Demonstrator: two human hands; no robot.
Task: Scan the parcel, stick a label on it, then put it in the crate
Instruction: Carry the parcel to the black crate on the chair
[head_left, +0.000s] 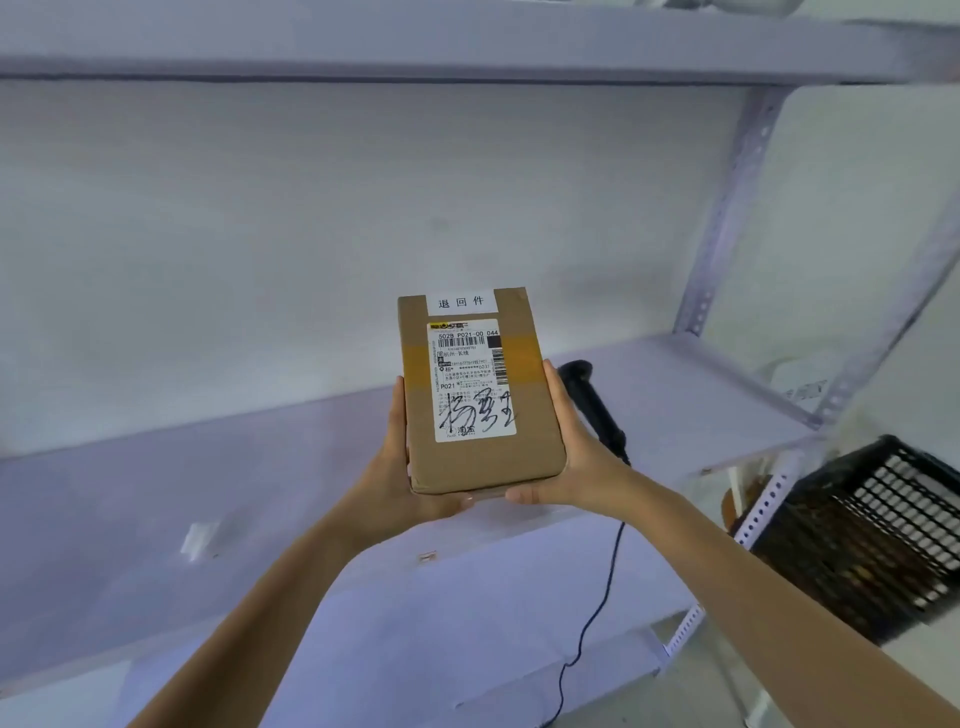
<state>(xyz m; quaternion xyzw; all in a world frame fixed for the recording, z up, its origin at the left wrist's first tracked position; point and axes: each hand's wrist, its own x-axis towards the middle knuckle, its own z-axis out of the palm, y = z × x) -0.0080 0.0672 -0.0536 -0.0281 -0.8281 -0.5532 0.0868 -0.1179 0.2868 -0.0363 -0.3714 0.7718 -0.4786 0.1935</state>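
- The cardboard parcel is held up at the centre of the frame, above the shelf.
- Left hand and right hand grasp its sides, thumbs under the near edge.
- A white label sits at its top edge.
- The black barcode scanner lies behind the right hand.
- The black crate stands at lower right.

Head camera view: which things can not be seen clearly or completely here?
- Scanner: in the head view, partly hidden behind the right hand and parcel.
- Crate: cut off by the right edge; its contents are blurred behind the mesh.
- Shipping label: the fine print is too small to read.
- Parcel underside: hidden, facing away; the left hand covers its lower left corner.
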